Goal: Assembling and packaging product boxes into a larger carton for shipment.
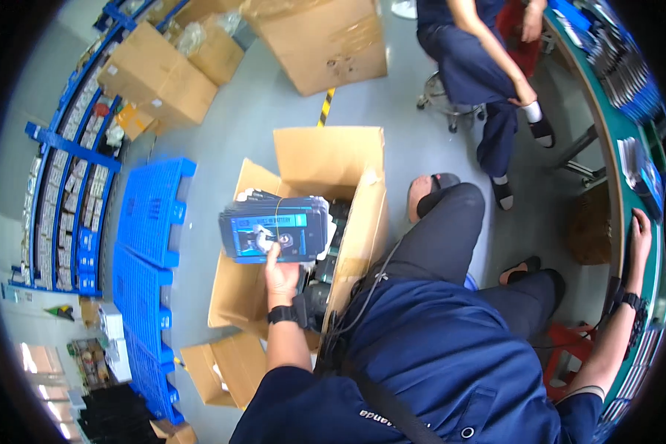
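My left hand (281,272) grips a banded stack of flat dark packages with blue printed fronts (275,231), held above an open cardboard box (331,163) on the floor. More dark packages (333,248) lie inside that box. My right hand (638,235) rests flat on the green-edged workbench (620,185) at the far right, fingers spread, holding nothing. I sit with my knee (451,214) beside the box.
Blue plastic pallets (152,214) lie left of the box, with blue shelving (74,170) beyond. More cardboard boxes (322,41) stand on the grey floor. Another person in dark blue (473,66) sits on a stool ahead. A small open carton (226,366) lies near my left arm.
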A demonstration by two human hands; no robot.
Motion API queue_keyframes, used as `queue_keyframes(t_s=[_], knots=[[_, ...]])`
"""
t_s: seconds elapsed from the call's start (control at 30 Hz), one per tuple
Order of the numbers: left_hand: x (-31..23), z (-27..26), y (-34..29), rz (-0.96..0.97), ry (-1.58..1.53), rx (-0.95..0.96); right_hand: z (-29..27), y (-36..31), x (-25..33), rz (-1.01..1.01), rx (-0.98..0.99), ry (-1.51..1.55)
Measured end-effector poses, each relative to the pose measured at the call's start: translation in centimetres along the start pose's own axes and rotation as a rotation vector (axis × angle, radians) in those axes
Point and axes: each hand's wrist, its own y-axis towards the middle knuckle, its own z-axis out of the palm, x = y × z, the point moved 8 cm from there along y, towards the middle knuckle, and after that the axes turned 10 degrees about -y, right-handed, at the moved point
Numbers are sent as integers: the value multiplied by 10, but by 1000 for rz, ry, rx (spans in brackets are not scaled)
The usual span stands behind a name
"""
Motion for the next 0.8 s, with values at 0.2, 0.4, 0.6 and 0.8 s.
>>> queue_keyframes(t_s=[0.2,0.4,0.6,0.8], knots=[[22,196,-28,-214,68,577,-23,-14,88,5,-56,-22],[167,295,-86,-590,103,715,-57,-22,169,-37,-254,-62],[267,431,-179,-800,61,909,-41,-34,268,-223,214,765],[361,527,-224,-917,63,1023,-73,-24,261,-161,122,1144]])
